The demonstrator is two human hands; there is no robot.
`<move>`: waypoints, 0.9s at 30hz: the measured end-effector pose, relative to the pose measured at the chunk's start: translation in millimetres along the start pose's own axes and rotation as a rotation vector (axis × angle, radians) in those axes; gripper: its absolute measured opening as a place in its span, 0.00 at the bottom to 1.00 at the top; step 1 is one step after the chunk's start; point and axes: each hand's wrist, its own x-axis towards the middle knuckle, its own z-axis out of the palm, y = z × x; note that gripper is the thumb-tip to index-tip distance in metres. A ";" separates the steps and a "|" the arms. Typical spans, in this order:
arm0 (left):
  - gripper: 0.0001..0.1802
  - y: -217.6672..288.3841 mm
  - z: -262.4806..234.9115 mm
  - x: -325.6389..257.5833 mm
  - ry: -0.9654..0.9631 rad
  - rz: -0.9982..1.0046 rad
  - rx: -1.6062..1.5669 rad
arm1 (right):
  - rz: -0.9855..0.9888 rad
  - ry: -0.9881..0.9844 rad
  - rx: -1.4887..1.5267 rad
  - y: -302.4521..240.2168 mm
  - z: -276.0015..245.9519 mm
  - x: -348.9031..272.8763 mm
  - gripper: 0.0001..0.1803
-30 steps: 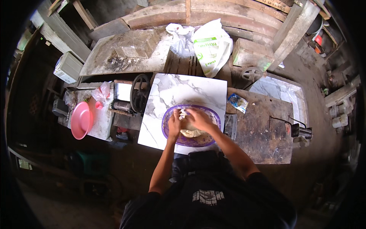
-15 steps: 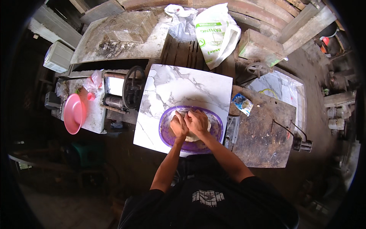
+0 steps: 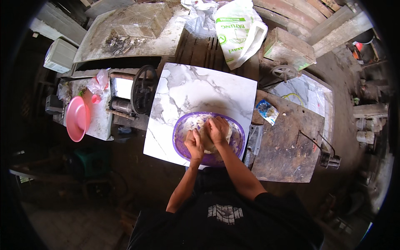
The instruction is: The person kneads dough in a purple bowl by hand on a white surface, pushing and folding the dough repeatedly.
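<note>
A purple oval basin (image 3: 180,146) sits on the marble-patterned board, its inner wall smeared with pale residue. Inside it lies a pale lump of dough (image 3: 209,149), largely covered by my hands. My left hand (image 3: 194,143) is closed with curled fingers against the dough's left side. Slightly farther away, my right hand (image 3: 217,130) bears on the dough with its fingers folded in. The fingertips of both hands are mostly hidden.
Around the marble-patterned board (image 3: 179,89) stand a hand-cranked roller machine (image 3: 143,93) at left and a worn wooden board (image 3: 287,146) at right, with a blue-white packet (image 3: 266,111). Farther left is a pink basin (image 3: 78,119). White-green sack (image 3: 239,33) lies behind.
My hands have drawn apart slightly: the right is farther away, the left a little nearer me. The whole view has shifted slightly.
</note>
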 end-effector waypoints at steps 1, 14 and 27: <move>0.20 3.7 -2.1 -1.2 -0.052 0.008 -0.008 | 0.019 0.024 -0.001 2.4 2.2 2.0 0.10; 0.33 -27.1 3.0 48.5 -0.385 0.324 0.449 | 0.078 -0.333 0.332 24.6 10.1 38.8 0.10; 0.17 -27.2 7.4 56.2 -0.453 -0.008 0.461 | -0.187 -0.403 0.246 17.6 -52.2 -14.5 0.03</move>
